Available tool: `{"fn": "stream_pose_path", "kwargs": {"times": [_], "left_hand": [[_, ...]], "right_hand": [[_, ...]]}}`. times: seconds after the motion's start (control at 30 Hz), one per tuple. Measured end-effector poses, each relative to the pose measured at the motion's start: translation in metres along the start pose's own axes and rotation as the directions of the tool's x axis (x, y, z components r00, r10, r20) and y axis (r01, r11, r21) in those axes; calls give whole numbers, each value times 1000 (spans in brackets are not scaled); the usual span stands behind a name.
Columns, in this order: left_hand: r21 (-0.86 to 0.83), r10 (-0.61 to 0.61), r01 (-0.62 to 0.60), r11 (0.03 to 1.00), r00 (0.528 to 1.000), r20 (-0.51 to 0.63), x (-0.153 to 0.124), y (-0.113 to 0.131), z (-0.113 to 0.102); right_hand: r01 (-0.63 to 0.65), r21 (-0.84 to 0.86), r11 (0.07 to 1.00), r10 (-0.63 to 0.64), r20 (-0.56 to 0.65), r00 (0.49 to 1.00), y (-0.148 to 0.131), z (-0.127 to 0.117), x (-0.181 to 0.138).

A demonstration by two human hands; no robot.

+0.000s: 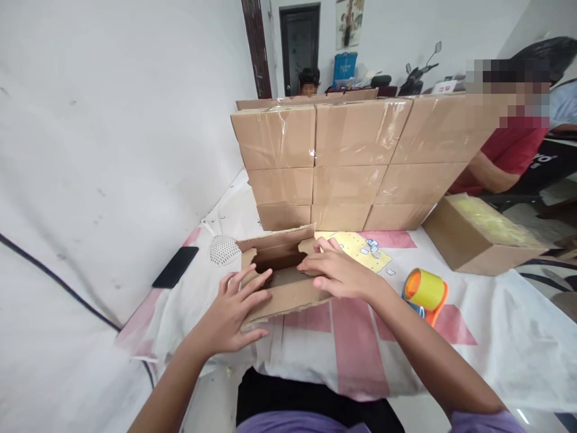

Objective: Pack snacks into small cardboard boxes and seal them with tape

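Note:
In front of me on the cloth-covered table lies a small brown cardboard box (297,294), its top flaps unfolded and its inside showing. My left hand (241,304) rests on its left flaps, fingers spread and the thumb along the near side. At the opposite end, my right hand (338,267) lies over the right flap, with the fingertips bent toward the opening. Part of the right flap is hidden under that hand. The far flap stands up at the back.
Taped cardboard boxes (349,165) form a wall behind. A yellow tape roll in an orange dispenser (426,290) lies to the right, before another box (469,240). At left are a black phone (175,267) and a white perforated object (223,249). A person in red (509,156) sits at right.

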State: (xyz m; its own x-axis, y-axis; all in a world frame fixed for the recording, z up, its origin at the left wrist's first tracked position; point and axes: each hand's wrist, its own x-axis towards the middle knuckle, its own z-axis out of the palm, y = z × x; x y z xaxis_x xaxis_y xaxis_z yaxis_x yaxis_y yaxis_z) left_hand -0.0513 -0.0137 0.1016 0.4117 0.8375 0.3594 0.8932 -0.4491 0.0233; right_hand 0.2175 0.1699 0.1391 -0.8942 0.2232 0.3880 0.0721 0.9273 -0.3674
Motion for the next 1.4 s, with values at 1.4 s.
{"fn": "stream_pose_path", "kwargs": {"times": [1.4], "left_hand": [[-901, -887, 406, 153, 459, 56, 30, -4, 106]], "right_hand": [[52, 884, 464, 842, -458, 286, 36, 63, -142]]}}
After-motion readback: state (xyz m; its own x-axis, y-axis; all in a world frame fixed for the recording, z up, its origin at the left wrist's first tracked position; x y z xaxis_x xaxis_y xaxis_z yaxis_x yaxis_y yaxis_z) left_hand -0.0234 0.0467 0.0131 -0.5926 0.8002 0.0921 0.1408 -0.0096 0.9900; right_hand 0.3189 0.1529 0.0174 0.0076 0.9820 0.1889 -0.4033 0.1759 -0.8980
